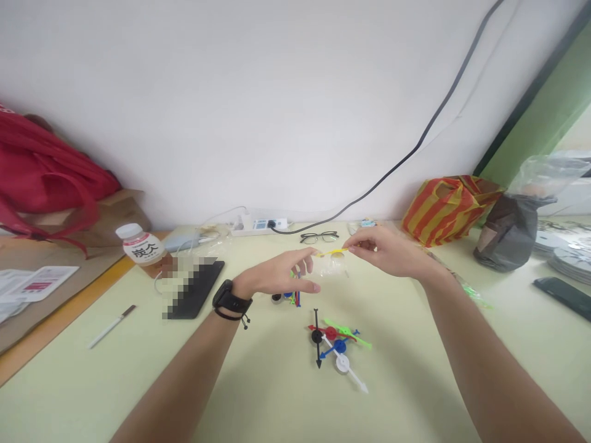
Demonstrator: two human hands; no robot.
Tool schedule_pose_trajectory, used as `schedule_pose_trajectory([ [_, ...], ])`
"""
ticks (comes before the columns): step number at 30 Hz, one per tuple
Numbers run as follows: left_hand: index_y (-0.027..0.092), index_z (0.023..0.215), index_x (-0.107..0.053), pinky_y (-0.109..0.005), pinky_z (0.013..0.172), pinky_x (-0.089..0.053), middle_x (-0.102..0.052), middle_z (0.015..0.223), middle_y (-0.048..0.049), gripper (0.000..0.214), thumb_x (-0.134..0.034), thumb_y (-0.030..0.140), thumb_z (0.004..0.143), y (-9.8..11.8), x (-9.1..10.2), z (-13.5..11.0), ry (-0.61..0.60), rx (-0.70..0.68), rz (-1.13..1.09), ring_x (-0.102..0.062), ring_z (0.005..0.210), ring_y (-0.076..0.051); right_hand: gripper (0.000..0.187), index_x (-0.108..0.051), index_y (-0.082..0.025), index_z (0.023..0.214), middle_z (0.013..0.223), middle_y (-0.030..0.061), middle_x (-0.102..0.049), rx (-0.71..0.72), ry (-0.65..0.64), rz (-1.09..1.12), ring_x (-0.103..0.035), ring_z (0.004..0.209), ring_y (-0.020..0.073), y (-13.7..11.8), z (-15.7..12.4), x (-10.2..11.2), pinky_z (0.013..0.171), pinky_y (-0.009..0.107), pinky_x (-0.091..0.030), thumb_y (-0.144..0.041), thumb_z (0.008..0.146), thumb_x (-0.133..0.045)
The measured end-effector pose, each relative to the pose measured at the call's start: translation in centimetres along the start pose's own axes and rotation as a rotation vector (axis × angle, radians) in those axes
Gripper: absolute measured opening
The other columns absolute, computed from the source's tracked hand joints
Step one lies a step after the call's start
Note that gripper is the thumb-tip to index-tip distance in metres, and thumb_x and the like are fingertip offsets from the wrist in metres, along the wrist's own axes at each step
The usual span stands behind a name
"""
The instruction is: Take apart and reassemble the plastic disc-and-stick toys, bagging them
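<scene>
A yellow plastic arrow spinner (pixel 335 251) is pinched between the thumb and fingers of my right hand (pixel 385 249), raised above the table. My left hand (pixel 281 271) has its thumb and index finger apart; the fingertip is at the spinner's left end, and I cannot tell if they touch. Below lie a black spinner (pixel 316 336), a red spinner (pixel 330 333), a green spinner (pixel 360 339), a blue spinner (pixel 340 346) and a white spinner (pixel 342 363), overlapping in a loose cluster. More coloured spinners (pixel 290 297) are partly hidden behind my left hand. Clear plastic (pixel 330 266) shows behind the yellow spinner.
Eyeglasses (pixel 319 236) and a power strip (pixel 258 226) lie by the wall. On the left are a bottle (pixel 144 249), a black tablet-like slab (pixel 201 295) and a pen (pixel 112 326). A striped bag (pixel 446 209), a dark bag (pixel 508 234) and a phone (pixel 563 296) are on the right.
</scene>
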State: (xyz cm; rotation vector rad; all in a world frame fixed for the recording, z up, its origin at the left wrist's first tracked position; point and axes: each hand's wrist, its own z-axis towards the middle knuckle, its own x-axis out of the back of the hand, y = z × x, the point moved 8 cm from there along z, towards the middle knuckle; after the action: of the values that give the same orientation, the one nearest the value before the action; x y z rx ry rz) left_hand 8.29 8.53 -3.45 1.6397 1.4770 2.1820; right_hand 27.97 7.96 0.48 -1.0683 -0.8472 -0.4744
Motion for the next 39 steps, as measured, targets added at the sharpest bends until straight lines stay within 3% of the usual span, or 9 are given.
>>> schedule_pose_trajectory([
  [3, 0.029, 0.144, -0.053, -0.036, 0.087, -0.052, -0.064, 0.112, -0.0057, 0.066, -0.075, 0.051, 0.086, 0.1, -0.4, 0.2, -0.017, 0.004, -0.036, -0.064, 0.097, -0.022, 0.025, -0.073, -0.022, 0.102, 0.074, 0.0020, -0.063, -0.008, 0.031, 0.042, -0.056, 0.068, 0.0184, -0.1, 0.5, -0.7, 0.061, 0.031, -0.042, -0.039, 0.091, -0.060],
  [8, 0.029, 0.145, -0.054, -0.037, 0.088, -0.053, -0.065, 0.113, -0.0056, 0.065, -0.074, 0.049, 0.087, 0.3, -0.5, 0.2, -0.026, 0.028, -0.144, -0.064, 0.100, -0.024, 0.022, -0.068, -0.021, 0.097, 0.079, 0.0023, -0.066, 0.031, 0.104, 0.135, -0.057, 0.068, 0.0172, -0.5, 1.4, -1.7, 0.064, 0.029, -0.045, -0.039, 0.085, -0.069],
  [15, 0.030, 0.149, -0.050, -0.040, 0.093, -0.051, -0.064, 0.111, -0.0064, 0.060, -0.064, 0.046, 0.093, -0.2, 0.2, -0.1, -0.026, 0.014, -0.358, -0.062, 0.102, -0.023, 0.027, -0.065, -0.020, 0.095, 0.072, 0.0006, -0.060, 0.019, 0.120, 0.150, -0.051, 0.064, 0.0160, -0.3, 1.2, -1.0, 0.058, 0.028, -0.038, -0.045, 0.096, -0.055],
  [19, 0.028, 0.150, -0.049, -0.039, 0.097, -0.048, -0.062, 0.111, -0.0066, 0.057, -0.061, 0.044, 0.096, -0.5, 0.8, -0.2, -0.021, -0.033, -0.398, -0.060, 0.104, -0.023, 0.021, -0.067, -0.021, 0.087, 0.083, 0.0039, -0.068, -0.032, -0.160, 0.045, -0.058, 0.072, 0.0181, 0.7, 0.7, -2.8, 0.064, 0.029, -0.042, -0.038, 0.093, -0.056],
  [23, 0.027, 0.150, -0.048, -0.038, 0.092, -0.049, -0.063, 0.111, -0.0079, 0.059, -0.060, 0.049, 0.097, -0.7, 1.0, -0.4, -0.014, -0.017, -0.381, -0.060, 0.101, -0.023, 0.015, -0.072, -0.019, 0.088, 0.093, 0.0069, -0.074, -0.041, -0.601, 0.014, -0.065, 0.079, 0.0205, 0.5, -0.9, -7.7, 0.067, 0.029, -0.046, -0.032, 0.085, -0.065],
  [26, 0.027, 0.151, -0.047, -0.037, 0.090, -0.050, -0.062, 0.111, -0.0087, 0.061, -0.057, 0.055, 0.099, -0.7, 1.0, -0.6, -0.025, -0.021, -0.364, -0.060, 0.099, -0.023, 0.021, -0.074, -0.018, 0.089, 0.093, 0.0058, -0.075, -0.054, -0.813, -0.013, -0.066, 0.078, 0.0202, -0.1, -1.9, -10.7, 0.064, 0.028, -0.046, -0.036, 0.080, -0.071],
  [30, 0.024, 0.153, -0.045, -0.035, 0.090, -0.049, -0.061, 0.113, -0.0100, 0.062, -0.053, 0.057, 0.101, -0.8, 0.9, -0.6, -0.042, -0.045, -0.385, -0.060, 0.102, -0.024, 0.023, -0.074, -0.016, 0.084, 0.087, 0.0045, -0.073, -0.019, -0.855, -0.086, -0.063, 0.075, 0.0188, -1.1, -1.8, -12.6, 0.061, 0.026, -0.043, -0.038, 0.078, -0.073],
  [35, 0.024, 0.152, -0.046, -0.034, 0.088, -0.047, -0.060, 0.108, -0.0087, 0.063, -0.055, 0.058, 0.100, -1.2, 0.7, -0.6, -0.059, -0.047, -0.416, -0.059, 0.096, -0.022, 0.032, -0.072, -0.018, 0.112, 0.101, 0.0050, -0.072, 0.112, -0.620, 0.048, -0.063, 0.079, 0.0164, -2.7, -0.4, -12.7, 0.069, 0.024, -0.046, -0.018, 0.081, -0.065],
  [39, 0.025, 0.150, -0.049, -0.034, 0.089, -0.047, -0.061, 0.110, -0.0088, 0.058, -0.055, 0.056, 0.101, -1.3, 0.7, -0.6, -0.066, -0.032, -0.429, -0.059, 0.095, -0.021, 0.038, -0.075, -0.017, 0.101, 0.093, 0.0020, -0.074, 0.230, -0.734, 0.177, -0.065, 0.078, 0.0149, -3.5, -1.0, -14.6, 0.069, 0.022, -0.046, 0.001, 0.072, -0.058],
])
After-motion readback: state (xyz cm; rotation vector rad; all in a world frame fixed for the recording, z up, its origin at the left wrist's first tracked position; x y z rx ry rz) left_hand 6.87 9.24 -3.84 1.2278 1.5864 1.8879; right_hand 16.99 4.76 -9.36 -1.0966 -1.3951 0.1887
